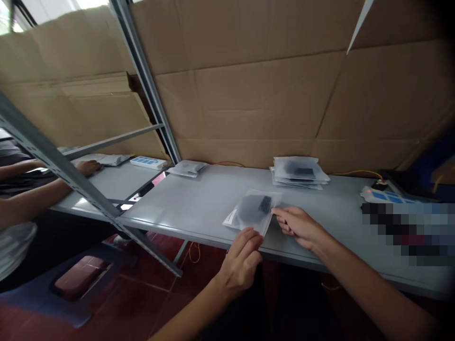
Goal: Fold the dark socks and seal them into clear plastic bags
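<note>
A frosted plastic bag [249,210] with something dark inside and a black printed label lies on the grey table near its front edge. My right hand [298,226] pinches the bag's right side between thumb and fingers. Curled fingers of my left hand [244,258] close on the bag's near edge; the thumb is partly hidden. Behind the bag stands a stack of similar frosted bags [296,171], the top one also showing a dark label. Another bag [188,167] lies by itself at the back left.
A metal post [145,80] and a slanted frame bar [60,166] rise on the left. Cardboard [241,94] walls the back. A power strip [386,195] sits at right, another [147,162] at left. Beyond the bar, a co-worker's hand [88,167] rests by other bags.
</note>
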{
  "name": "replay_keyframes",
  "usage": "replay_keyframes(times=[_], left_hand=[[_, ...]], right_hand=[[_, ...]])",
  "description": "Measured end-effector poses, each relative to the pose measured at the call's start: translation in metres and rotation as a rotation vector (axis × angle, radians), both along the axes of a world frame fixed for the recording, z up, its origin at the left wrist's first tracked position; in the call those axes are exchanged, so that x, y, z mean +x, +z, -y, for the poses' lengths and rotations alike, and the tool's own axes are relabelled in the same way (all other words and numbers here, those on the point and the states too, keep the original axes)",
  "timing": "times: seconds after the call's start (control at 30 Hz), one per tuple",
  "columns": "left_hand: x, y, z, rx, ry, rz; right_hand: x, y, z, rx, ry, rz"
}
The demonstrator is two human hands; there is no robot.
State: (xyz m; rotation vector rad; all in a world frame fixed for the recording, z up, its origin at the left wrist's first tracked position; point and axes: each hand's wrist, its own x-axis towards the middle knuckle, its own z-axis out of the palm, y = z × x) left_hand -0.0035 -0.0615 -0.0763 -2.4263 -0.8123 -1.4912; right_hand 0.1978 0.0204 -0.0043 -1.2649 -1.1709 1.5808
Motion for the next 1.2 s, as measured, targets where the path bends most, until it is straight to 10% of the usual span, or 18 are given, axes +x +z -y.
replay_keyframes(times=[0.37, 0.73, 0.83, 1.0, 1.2], left_hand=[[0.004, -0.007, 0.011, 0.057, 0.065, 0.029], [-0.049, 0.032, -0.006, -0.282, 0.455, -0.312], [-0.042, 0.042, -0.039, -0.377, 0.509, -0.519], [-0.037, 0.065, -0.157, -0.583, 0.569, -0.582], [-0.031, 0.053, -0.241, -0.589, 0.528, -0.526]], right_hand=[[0.030, 0.006, -0.054, 0.018, -0.187, 0.146], [0.044, -0.010, 0.002, -0.014, 0.272, 0.350], [0.018, -0.010, -0.013, -0.016, 0.148, 0.197], [-0.029, 0.003, -0.093, -0.093, -0.061, -0.067], [-0.063, -0.016, -0.141, -0.038, -0.188, -0.230]])
